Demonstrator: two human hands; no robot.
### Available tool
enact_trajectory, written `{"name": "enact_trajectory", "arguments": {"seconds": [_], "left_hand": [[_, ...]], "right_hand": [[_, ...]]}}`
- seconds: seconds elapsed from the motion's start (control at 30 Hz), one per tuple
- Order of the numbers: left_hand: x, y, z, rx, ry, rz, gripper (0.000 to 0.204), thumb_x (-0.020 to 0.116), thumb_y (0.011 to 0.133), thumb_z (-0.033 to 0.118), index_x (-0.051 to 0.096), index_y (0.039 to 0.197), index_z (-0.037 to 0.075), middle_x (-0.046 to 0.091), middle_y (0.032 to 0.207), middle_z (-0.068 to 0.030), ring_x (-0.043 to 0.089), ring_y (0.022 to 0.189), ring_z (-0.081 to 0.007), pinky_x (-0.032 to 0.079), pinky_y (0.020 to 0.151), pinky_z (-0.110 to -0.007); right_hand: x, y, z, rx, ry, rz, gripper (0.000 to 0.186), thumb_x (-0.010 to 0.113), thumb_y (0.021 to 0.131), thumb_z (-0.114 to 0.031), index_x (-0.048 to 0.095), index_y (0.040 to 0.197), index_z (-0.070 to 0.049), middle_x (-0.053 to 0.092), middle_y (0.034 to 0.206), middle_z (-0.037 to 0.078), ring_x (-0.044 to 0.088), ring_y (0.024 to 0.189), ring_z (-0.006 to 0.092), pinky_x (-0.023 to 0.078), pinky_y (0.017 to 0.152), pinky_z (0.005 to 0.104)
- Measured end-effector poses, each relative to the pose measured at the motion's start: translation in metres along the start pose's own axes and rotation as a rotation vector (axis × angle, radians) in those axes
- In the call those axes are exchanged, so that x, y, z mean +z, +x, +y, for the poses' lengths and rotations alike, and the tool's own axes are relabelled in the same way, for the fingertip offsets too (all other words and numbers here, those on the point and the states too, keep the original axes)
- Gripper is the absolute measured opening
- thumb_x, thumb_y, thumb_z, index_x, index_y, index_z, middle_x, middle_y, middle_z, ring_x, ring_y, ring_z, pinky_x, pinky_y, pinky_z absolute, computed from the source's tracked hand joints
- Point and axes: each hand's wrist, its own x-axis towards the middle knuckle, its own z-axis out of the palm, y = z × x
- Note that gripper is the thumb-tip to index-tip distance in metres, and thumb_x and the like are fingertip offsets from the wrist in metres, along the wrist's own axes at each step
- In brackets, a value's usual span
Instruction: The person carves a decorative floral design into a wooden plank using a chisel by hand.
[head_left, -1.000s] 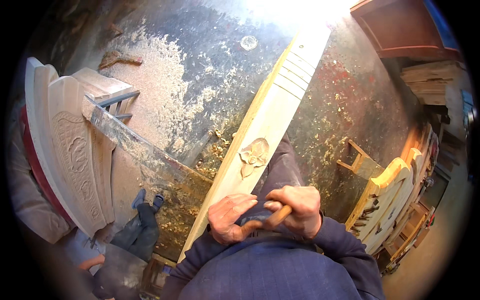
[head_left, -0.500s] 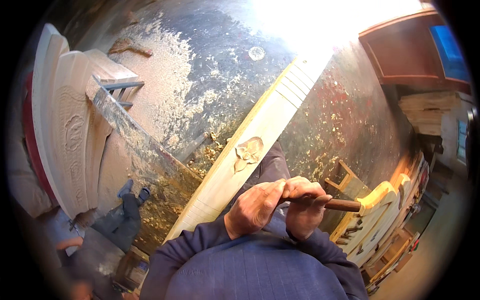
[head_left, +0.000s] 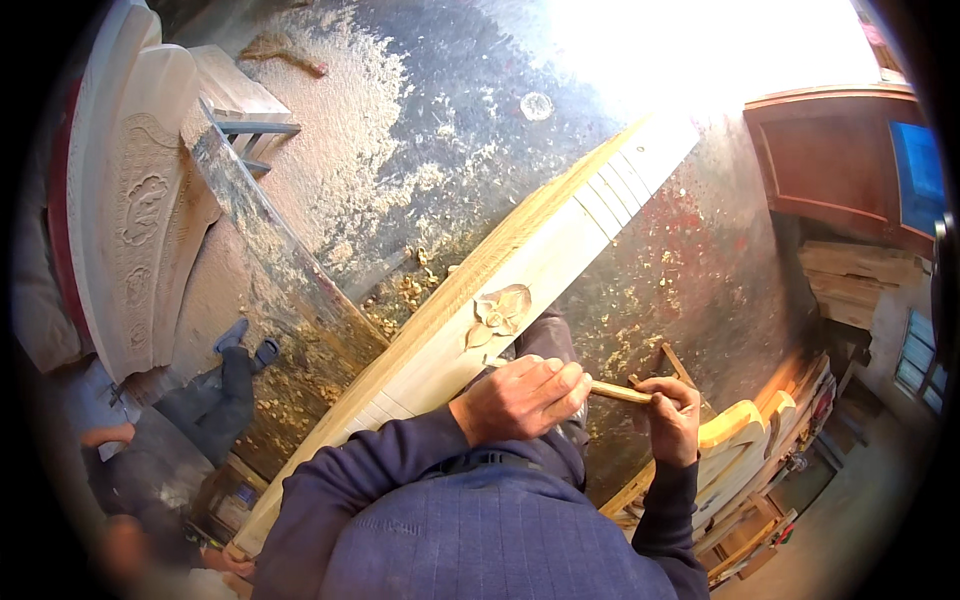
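Note:
A long pale wooden board slants across in front of me, with a flower carved in relief on its face and several lines cut across it near both ends. My left hand is closed around the front part of a wood-carving chisel, just below the carved flower. The chisel's thin tip shows past my fingers at the board's near edge; whether it touches the wood I cannot tell. My right hand grips the far end of the chisel's wooden handle, off to the right of the board.
Carved pale furniture panels stand at the left. A dusty plank runs toward the board from there. Another person is at lower left. Sawdust and shavings cover the floor. Curved wooden pieces lie at the right, below a reddish-brown cabinet.
My hands have moved apart; the right one shifted right to the handle's end. The chisel's tip now shows beyond my left hand. More of the board's long side edge is visible.

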Motion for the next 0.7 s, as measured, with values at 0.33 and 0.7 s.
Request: {"name": "enact_trajectory", "arguments": {"seconds": [0.33,0.7], "left_hand": [[0.015,0.000,-0.010,0.026,0.031,-0.030,0.030,0.072,0.089,0.016,0.074,0.118,0.008,0.067,0.099,-0.0016,0.060,0.074,-0.0115,0.043,0.061,-0.028],[0.020,0.001,-0.013,0.006,0.007,-0.003,0.035,0.071,0.089,0.016,0.075,0.122,0.007,0.066,0.103,-0.0013,0.061,0.078,-0.0122,0.047,0.067,-0.029]], "right_hand": [[0.002,0.027,-0.023,0.299,-0.277,-0.286,0.036,0.081,0.098,-0.021,0.078,0.125,0.002,0.072,0.086,0.000,0.061,0.073,0.0051,0.047,0.062,0.0230],[0.012,0.028,-0.027,0.274,-0.368,-0.288,0.034,0.079,0.099,-0.020,0.079,0.125,0.002,0.075,0.087,0.002,0.063,0.074,0.0069,0.050,0.063,0.0248]]}}
